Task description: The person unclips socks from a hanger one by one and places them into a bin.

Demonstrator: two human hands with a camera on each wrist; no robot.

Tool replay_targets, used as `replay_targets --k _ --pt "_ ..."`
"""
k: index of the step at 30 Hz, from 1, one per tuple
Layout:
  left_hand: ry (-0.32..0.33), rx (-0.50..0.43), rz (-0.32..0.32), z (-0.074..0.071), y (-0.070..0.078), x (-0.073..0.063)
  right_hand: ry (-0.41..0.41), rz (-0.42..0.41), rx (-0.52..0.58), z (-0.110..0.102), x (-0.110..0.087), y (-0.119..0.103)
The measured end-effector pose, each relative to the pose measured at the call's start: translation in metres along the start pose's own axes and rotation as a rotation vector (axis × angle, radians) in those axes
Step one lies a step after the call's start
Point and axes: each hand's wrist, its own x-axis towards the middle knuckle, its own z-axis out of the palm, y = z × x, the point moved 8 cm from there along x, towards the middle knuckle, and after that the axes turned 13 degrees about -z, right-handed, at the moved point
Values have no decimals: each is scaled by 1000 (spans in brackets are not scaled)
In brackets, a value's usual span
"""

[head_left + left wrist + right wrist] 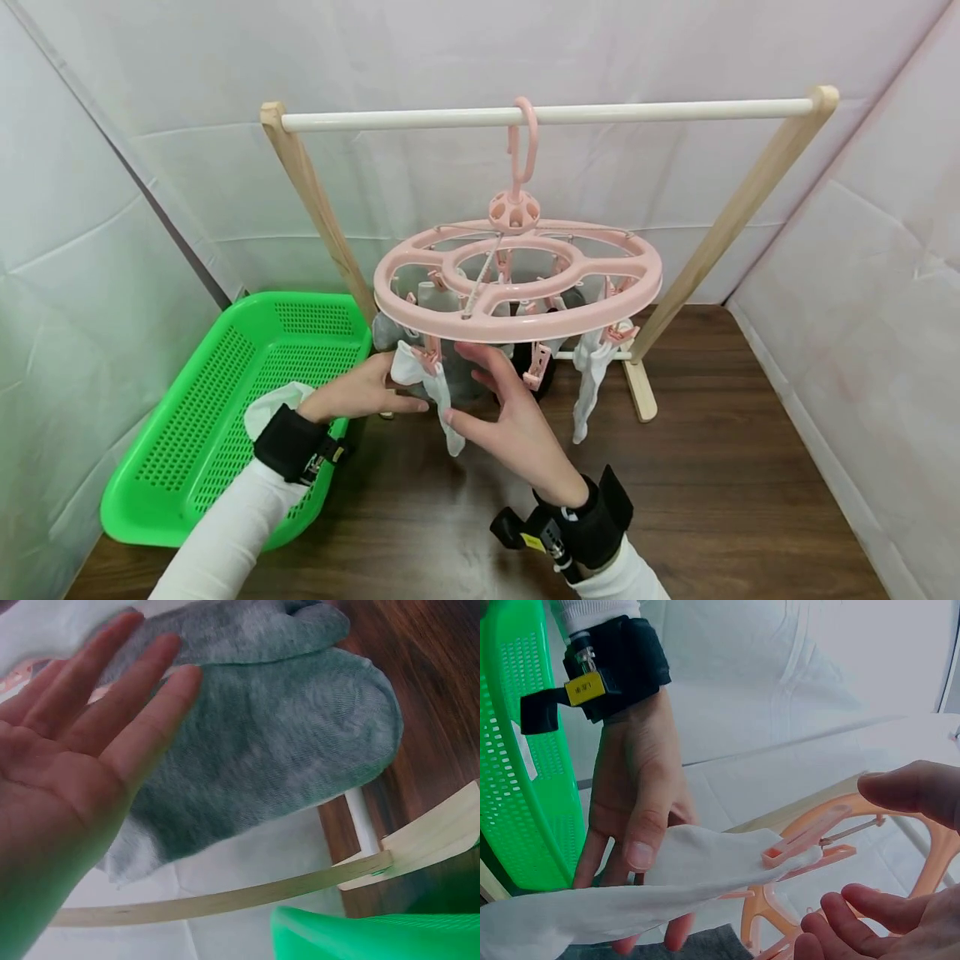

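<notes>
A white sock (435, 387) hangs from a pink clip (810, 847) at the near left of a round pink drying hanger (517, 327). My left hand (367, 390) is just left of this sock, fingers extended and not gripping it; in the right wrist view some fingers are behind the fabric. To the sock's right, my right hand (510, 417) has its thumb and fingers spread apart below the hanger's rim, holding nothing. Grey socks (277, 727) hang behind the left hand. Another white sock (592, 375) is clipped at the right side, and a bare clip (537, 367) dangles near the front.
The hanger hooks over a white rod (397, 121) between wooden legs (735, 217). On the left, a green basket (120, 496) stands with a white cloth (272, 404) visible past the left wrist. Dark wooden floor (735, 467) and white sheet walls surround the rack.
</notes>
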Motion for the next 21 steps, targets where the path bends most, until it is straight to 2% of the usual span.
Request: replay_targets --k 4,8,13,16,21 --pt "42 65 49 4 7 -5 1 23 35 3 11 3" --pt "41 66 92 10 14 -9 8 51 82 4 19 6" --pt "35 77 146 16 20 -15 -28 66 149 8 27 7" --pt "31 85 162 20 23 -17 -44 85 170 8 29 7" --pt "42 81 152 28 24 -20 -69 93 192 9 32 4"
